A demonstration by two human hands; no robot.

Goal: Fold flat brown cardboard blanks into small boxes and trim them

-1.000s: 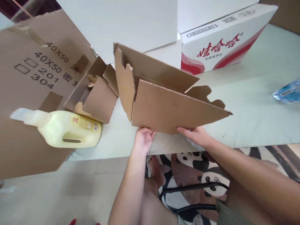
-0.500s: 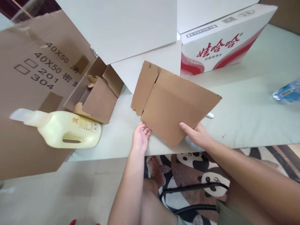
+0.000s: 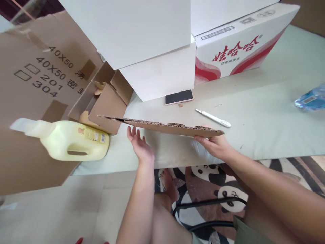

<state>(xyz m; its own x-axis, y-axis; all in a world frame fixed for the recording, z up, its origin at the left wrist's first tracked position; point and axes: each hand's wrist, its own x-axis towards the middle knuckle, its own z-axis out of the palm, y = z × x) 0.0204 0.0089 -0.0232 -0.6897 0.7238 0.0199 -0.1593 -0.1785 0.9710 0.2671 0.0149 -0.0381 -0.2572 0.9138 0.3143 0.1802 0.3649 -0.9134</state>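
A brown cardboard box, folded flat, is seen edge-on above the covered table. My right hand grips its right end, thumb on the near side and the other fingers hidden behind. Palm up, my left hand has its fingers apart just below the left part of the cardboard; whether the fingertips touch it I cannot tell. Beyond the cardboard lie a white craft knife, a phone and a small brown scrap.
White cartons stand at the back, one with red lettering. On the left are a large brown carton, a small open cardboard box and a pale yellow jug. A plastic bottle lies at the right.
The cardboard box, opened out a second ago, is now flattened and tipped edge-on. My left hand has moved left with fingers spread. The phone and craft knife have come into full view.
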